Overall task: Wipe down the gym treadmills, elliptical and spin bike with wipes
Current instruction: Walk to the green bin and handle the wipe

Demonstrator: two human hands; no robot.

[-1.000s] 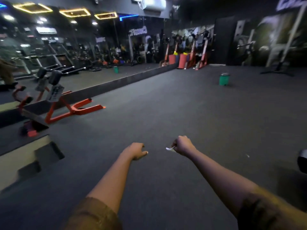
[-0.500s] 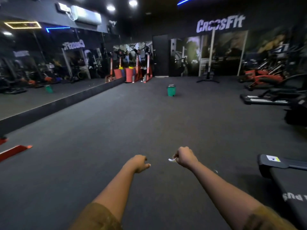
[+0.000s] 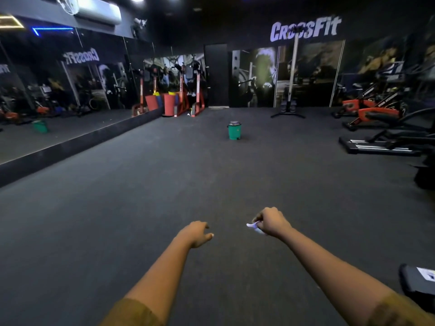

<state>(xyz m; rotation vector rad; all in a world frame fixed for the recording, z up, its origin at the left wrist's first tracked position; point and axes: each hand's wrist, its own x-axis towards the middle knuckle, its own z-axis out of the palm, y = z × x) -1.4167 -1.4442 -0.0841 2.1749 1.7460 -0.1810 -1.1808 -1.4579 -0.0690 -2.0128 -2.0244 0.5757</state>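
- Flooring (image 3: 164,184), dark rubber, running from the near edge right up to the far wall.
- Mirror wall (image 3: 58,95) down the left side, doubling the whole gym.
- Back wall at the far end, white CrossFit lettering (image 3: 304,29) up high, big murals underneath.
- Dark machine with a long low deck (image 3: 376,147) out on the right, orange-framed equipment (image 3: 369,111) behind it by the wall.
- Red racks (image 3: 186,95) in the far left corner, just beside the mirror.
- Treadmill corner (image 3: 417,278), black with a white label, poking in at the bottom right edge.
- Green bin (image 3: 234,132), lidded, alone mid-floor, far out front.
- Two bare forearms (image 3: 160,274) stretched forward over the floor, brown sleeves at the bottom edge.
- Right hand (image 3: 273,222), knuckles up, fingers curled tight round a wipe (image 3: 253,225).
- Left hand (image 3: 196,234), apart from the right, fingers loosely curled, thumb out, holding nothing.
- And the wipe itself: white, small, mostly buried in that right fist, one end peeking out toward the left hand, touching none of the machines.
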